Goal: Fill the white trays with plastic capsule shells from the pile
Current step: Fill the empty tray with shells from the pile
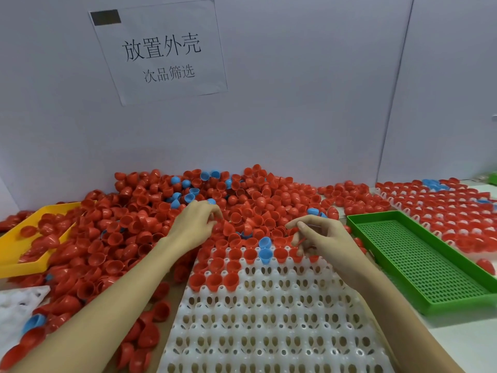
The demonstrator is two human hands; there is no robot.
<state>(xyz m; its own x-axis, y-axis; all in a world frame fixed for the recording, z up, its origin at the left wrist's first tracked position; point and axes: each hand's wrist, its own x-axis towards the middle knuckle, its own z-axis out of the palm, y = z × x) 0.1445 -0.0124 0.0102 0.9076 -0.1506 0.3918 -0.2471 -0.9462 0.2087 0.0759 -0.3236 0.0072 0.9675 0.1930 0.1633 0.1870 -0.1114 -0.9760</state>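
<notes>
While the left hand (pixel 197 224) reaches into the pile (pixel 166 219) of red and blue capsule shells with fingers curled round red shells, the right hand (pixel 320 235) pinches a red shell (pixel 300 242) over the far edge of the white tray (pixel 269 319). That tray lies near and central on the worktop, its long axis running near to far; its far rows hold shells with open mouths up. A green tray (pixel 419 265) lies to the right, a yellow tray (pixel 16 254) to the left.
</notes>
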